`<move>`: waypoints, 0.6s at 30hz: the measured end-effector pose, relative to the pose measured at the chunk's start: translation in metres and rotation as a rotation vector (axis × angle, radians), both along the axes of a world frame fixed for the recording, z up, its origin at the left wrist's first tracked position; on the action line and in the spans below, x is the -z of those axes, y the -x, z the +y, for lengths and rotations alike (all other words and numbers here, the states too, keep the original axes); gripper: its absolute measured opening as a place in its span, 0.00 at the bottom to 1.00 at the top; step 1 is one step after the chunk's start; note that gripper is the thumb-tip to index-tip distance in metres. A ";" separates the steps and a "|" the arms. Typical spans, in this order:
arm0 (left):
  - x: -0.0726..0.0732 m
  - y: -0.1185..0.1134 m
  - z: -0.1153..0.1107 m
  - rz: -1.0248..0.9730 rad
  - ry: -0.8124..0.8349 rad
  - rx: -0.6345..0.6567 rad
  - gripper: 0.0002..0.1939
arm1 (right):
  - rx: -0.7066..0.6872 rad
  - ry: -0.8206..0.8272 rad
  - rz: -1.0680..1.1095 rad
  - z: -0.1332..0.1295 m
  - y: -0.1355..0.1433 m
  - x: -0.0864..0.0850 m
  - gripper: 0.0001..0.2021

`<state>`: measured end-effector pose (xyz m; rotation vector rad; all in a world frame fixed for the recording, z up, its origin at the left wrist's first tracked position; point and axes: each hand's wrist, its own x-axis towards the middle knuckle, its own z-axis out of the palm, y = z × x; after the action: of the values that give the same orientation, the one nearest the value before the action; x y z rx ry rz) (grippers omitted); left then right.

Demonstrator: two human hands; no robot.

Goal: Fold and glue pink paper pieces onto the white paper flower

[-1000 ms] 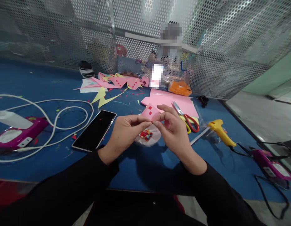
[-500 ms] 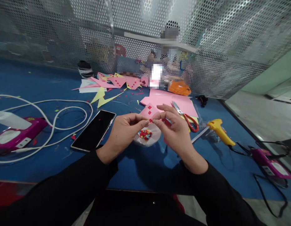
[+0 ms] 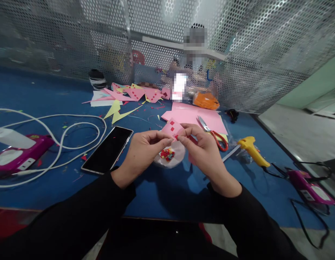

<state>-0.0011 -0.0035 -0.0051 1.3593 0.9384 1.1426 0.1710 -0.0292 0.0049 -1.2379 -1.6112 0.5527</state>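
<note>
My left hand (image 3: 144, 148) is closed, thumb and fingers pinching the lower left of a small piece of pink paper (image 3: 176, 125) that bears dark red squares. At the paper's lower right, my right hand (image 3: 201, 146) is closed too, with a small red paper square (image 3: 176, 137) at its thumb and fingertips. Whether the square still touches the pink paper cannot be made out. Just below sits a round, pale dish (image 3: 179, 153), in which a heap of little red, yellow and blue pieces (image 3: 167, 154) lies.
Scissors (image 3: 210, 131) rest on pink sheets (image 3: 194, 112). To the right are a yellow glue gun (image 3: 252, 150) and a purple power strip (image 3: 309, 187). A black phone (image 3: 109, 150), white cable (image 3: 61, 144) and paper cut-outs (image 3: 137, 94) lie left. Behind a perforated screen (image 3: 156, 21) is a person (image 3: 196, 61).
My right fingertips have shifted slightly right with the red square, away from the left thumb. The raised right fingers have curled down. My left hand has hardly moved.
</note>
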 end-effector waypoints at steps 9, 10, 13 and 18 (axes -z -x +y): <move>-0.001 -0.001 0.001 -0.105 0.045 0.013 0.11 | 0.038 0.147 0.088 0.000 -0.002 -0.007 0.06; 0.000 -0.001 0.002 -0.132 0.063 0.005 0.13 | 0.043 0.132 0.068 -0.001 -0.001 -0.007 0.06; 0.000 0.000 0.005 -0.162 0.115 0.002 0.17 | 0.043 0.090 0.027 -0.002 0.000 -0.008 0.05; -0.003 0.002 0.004 0.003 0.062 0.054 0.11 | 0.045 0.032 -0.027 -0.002 0.001 -0.006 0.05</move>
<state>-0.0028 0.0004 -0.0024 1.3289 0.9265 1.0632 0.1697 -0.0308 0.0104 -1.3071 -1.5988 0.5378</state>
